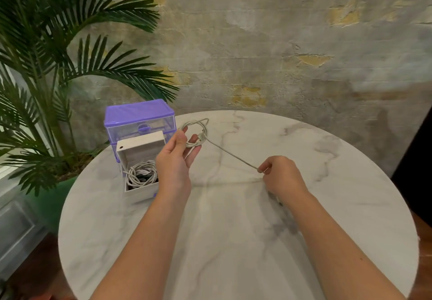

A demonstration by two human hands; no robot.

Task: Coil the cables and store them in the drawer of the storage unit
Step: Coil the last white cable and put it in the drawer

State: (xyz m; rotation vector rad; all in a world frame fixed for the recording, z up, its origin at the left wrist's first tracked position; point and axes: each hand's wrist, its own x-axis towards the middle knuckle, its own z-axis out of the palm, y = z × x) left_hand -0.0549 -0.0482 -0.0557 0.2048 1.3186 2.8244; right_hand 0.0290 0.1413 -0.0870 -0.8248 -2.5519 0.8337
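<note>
My left hand (178, 153) holds a part-wound coil of pale grey cable (198, 133) above the round marble table (233, 229), with the loops standing up past my fingers. From the coil a straight length of the same cable runs down and right to my right hand (279, 174), which pinches it between thumb and forefinger. The purple storage unit (140, 118) stands at the table's far left. Its white drawer (140, 189) is pulled out toward me and holds coiled cables (141, 173).
A large potted palm (46, 65) in a green pot stands left of the table, its fronds reaching over the storage unit. A rough plastered wall is behind. A dark shape borders the right edge of the view.
</note>
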